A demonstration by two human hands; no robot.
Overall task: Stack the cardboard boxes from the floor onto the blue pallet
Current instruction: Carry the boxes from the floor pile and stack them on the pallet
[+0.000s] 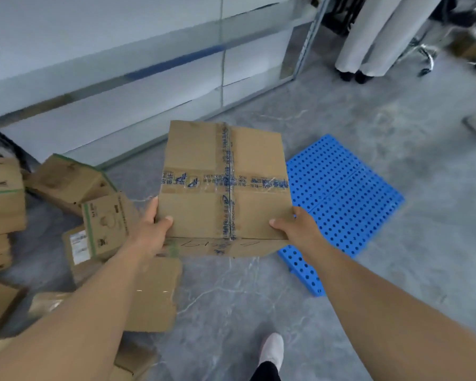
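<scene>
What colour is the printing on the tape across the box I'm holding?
Blue, on clear tape crossing the brown cardboard box; seen in the head view.

Both arms reach forward; the left hand (155, 226) and right hand (291, 224) clasp opposite sides, thumbs on top.

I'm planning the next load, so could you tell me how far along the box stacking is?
Nothing is stacked yet: the visible part of the blue pallet is bare. One taped cardboard box is in the air, held by the left hand and right hand. A pile of boxes still lies on the floor.
</scene>
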